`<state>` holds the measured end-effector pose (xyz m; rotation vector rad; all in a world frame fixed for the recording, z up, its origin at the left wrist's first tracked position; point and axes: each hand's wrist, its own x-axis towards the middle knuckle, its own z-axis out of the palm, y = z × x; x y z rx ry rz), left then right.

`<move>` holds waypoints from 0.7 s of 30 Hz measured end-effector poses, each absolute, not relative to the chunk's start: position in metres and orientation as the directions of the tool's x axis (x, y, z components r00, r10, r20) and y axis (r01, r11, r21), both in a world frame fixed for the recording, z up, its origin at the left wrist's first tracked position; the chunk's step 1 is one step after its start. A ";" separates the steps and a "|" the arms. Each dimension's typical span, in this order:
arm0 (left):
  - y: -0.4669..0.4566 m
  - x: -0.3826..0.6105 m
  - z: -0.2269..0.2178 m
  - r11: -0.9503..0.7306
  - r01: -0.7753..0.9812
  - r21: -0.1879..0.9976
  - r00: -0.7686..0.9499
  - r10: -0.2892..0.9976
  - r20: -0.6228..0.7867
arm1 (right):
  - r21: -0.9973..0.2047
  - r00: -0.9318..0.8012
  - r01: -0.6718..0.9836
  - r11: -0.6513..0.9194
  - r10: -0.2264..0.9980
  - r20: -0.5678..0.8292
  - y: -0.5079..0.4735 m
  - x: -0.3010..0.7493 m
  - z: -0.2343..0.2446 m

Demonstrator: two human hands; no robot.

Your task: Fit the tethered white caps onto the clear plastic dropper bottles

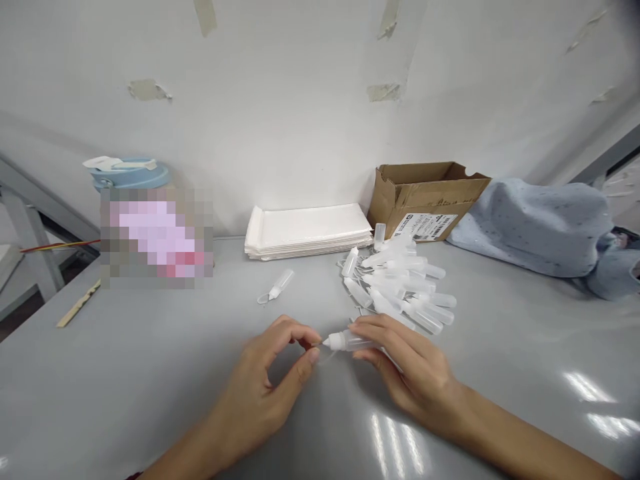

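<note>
A small clear plastic dropper bottle (pixel 353 341) lies on its side in the air, its white pointed nozzle turned left. My right hand (pixel 400 353) is closed round its body, fingers above and thumb below. My left hand (pixel 280 367) pinches at the very tip of the nozzle, thumb and forefinger together. What sits between those fingertips is too small to make out. A thin strap loops below the nozzle. Just beyond, a single dropper bottle (pixel 283 285) with a looped strap lies on the table. To its right is a pile of similar bottles (pixel 400 280).
A stack of white padded envelopes (pixel 310 230) lies against the wall. Beside it stands an open cardboard box (pixel 430 200), with blue cloth (pixel 540 227) at the right. A blue-lidded container (pixel 130 175) and a blurred pink item (pixel 160 233) stand left on the grey table (pixel 165 360).
</note>
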<state>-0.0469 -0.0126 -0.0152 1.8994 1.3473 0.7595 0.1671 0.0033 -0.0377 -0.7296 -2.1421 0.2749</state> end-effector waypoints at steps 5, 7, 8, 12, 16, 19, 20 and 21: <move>-0.010 -0.048 -0.011 -0.262 0.569 0.780 0.247 0.959 0.142 | -0.455 -0.463 0.403 0.794 0.605 0.647 0.007 0.168 -0.037; -0.010 -0.048 -0.011 -0.276 0.556 0.784 0.268 0.952 0.145 | -0.454 -0.466 0.401 0.795 0.604 0.646 0.008 0.167 -0.037; -0.010 -0.048 -0.012 -0.280 0.552 0.786 0.279 0.950 0.143 | -0.453 -0.467 0.401 0.796 0.603 0.646 0.008 0.167 -0.038; -0.011 -0.048 -0.015 -0.282 0.551 0.786 0.288 0.948 0.138 | -0.451 -0.476 0.399 0.798 0.601 0.642 0.005 0.167 -0.039; -0.011 -0.049 -0.019 -0.309 0.574 0.759 0.343 0.932 0.119 | -0.451 -0.502 0.399 0.798 0.602 0.621 0.003 0.166 -0.041; -0.008 -0.052 -0.020 -0.343 0.635 0.692 0.400 0.913 0.085 | -0.418 -0.560 0.427 0.802 0.598 0.574 0.005 0.164 -0.042; -0.006 -0.054 -0.020 -0.352 0.667 0.657 0.399 0.913 0.084 | -0.385 -0.579 0.458 0.802 0.597 0.555 0.007 0.164 -0.042; -0.004 -0.056 -0.020 -0.357 0.703 0.615 0.386 0.918 0.091 | -0.339 -0.592 0.502 0.796 0.602 0.536 0.009 0.164 -0.043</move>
